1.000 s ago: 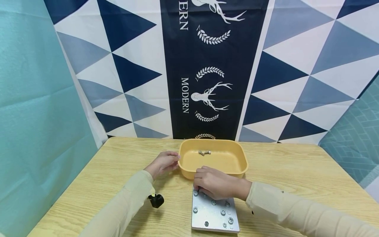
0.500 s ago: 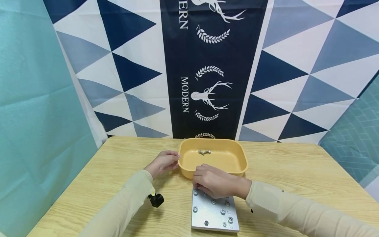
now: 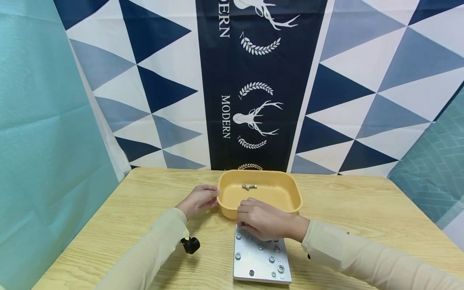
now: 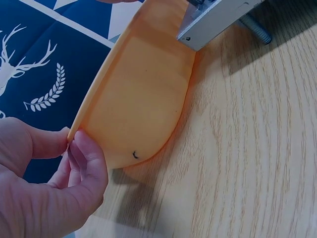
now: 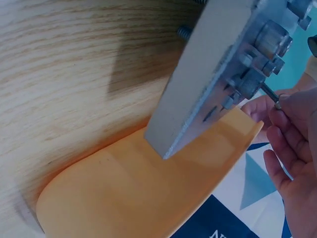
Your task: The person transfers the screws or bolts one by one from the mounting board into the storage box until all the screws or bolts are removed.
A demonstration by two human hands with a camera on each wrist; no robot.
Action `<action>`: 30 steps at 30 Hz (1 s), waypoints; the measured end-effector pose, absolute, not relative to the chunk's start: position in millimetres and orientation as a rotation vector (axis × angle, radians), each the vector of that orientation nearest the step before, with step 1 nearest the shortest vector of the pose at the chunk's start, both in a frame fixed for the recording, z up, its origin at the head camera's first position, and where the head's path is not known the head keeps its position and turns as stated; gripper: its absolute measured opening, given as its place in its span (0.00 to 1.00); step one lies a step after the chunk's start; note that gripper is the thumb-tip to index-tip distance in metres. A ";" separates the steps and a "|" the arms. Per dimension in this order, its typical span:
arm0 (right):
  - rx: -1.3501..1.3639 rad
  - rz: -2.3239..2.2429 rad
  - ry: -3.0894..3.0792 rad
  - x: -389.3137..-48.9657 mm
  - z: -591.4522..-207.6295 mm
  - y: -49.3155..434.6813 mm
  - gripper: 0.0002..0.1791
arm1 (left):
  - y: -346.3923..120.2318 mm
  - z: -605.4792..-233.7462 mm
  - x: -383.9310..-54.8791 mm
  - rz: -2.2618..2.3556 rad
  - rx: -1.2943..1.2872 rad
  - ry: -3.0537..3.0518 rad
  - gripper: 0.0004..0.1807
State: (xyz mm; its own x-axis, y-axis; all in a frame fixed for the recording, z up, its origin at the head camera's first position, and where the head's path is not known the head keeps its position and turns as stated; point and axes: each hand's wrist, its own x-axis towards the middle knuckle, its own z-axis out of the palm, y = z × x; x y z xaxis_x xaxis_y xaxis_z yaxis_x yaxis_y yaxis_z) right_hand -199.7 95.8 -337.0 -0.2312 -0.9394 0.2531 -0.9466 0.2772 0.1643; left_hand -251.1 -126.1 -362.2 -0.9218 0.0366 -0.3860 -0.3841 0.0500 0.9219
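My left hand point(image 3: 200, 198) pinches the rim of a yellow plastic bin point(image 4: 133, 99) at its left side, thumb on one face and fingers on the other. Above the far left corner of a silver metal plate point(image 3: 255, 264), my right hand point(image 3: 262, 220) is bent over. In the right wrist view its thumb and fingertips pinch a thin threaded screw point(image 5: 270, 93), whose far end meets the hardware on the plate. Several socket-head bolts point(image 3: 272, 259) stand in the plate. The right hand hides part of the plate's far end in the head view.
Two loose bolts point(image 3: 249, 187) lie inside the bin. The plate sits in front of the bin on a wooden table point(image 3: 152, 193). A bolt shank point(image 4: 256, 29) sticks out beneath the plate. A patterned cloth point(image 3: 250, 80) hangs behind the table.
My right hand has risen slightly away from the plate, its fingers still together at the corner. The left hand stays on the bin's rim.
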 end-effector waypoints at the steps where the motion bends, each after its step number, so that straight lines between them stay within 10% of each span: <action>1: 1.724 0.036 -2.249 -199.9 -336.4 95.9 0.04 | -126.1 -361.7 -251.2 1.941 -0.356 2.028 0.15; 30: 1.626 0.087 -2.268 -208.8 -317.4 101.0 0.04 | -127.3 -364.2 -253.0 1.962 -0.362 2.008 0.13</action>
State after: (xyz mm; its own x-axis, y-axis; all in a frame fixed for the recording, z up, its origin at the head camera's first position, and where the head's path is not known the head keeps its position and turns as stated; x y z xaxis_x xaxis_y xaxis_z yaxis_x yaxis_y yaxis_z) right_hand -208.8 101.0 -317.4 -0.2818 -0.9069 0.3133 -0.9282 0.3403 0.1503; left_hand -253.0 -127.3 -364.2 -0.9201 0.0353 -0.3901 -0.3892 0.0304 0.9206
